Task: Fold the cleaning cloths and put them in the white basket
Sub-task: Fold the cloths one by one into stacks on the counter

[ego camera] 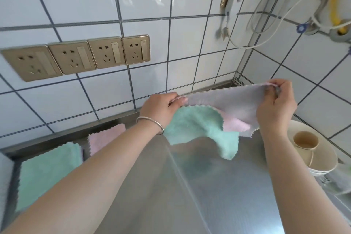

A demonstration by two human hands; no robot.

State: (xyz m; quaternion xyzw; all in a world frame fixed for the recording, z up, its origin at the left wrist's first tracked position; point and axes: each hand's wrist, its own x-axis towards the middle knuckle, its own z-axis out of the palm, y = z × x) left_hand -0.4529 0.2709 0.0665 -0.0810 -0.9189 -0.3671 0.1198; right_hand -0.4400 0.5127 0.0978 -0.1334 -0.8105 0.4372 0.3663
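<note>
Head view, fingers: the left hand (161,108) is pinched on one upper corner of a grey cloth (228,103); the right hand (276,107) is curled round the opposite corner, thumb and fingers closed on the fabric.
Held cloths: the grey cloth is stretched between both hands above the worktop; a teal cloth (201,131) and a pink cloth (235,124) are seen hanging beneath it, and it cannot be told which fingers hold them.
Wrist: a thin silver bangle (152,122) is worn on the left wrist.
Folded cloths: a folded teal cloth (45,173) and a folded pink cloth (105,137) are laid at the left, just beside each other, partly covered by the left forearm.
Basket: at the far left edge a white rim (4,180) is cut off; what it belongs to cannot be told.
Obstacles: a stack of beige bowls (313,154) with a small cup (305,139) on top is set at the right, near the right forearm.
Materials: the cloths are fluffy with scalloped edges; the steel worktop (171,195) is brushed and reflective.
Wall: glossy white tiles with dark grout carry four gold sockets (76,58); a white plug (232,4) and cables (266,24) hang at the upper right.
Open room: bare worktop is left between the forearms, closed in by the raised steel back edge (106,119).
</note>
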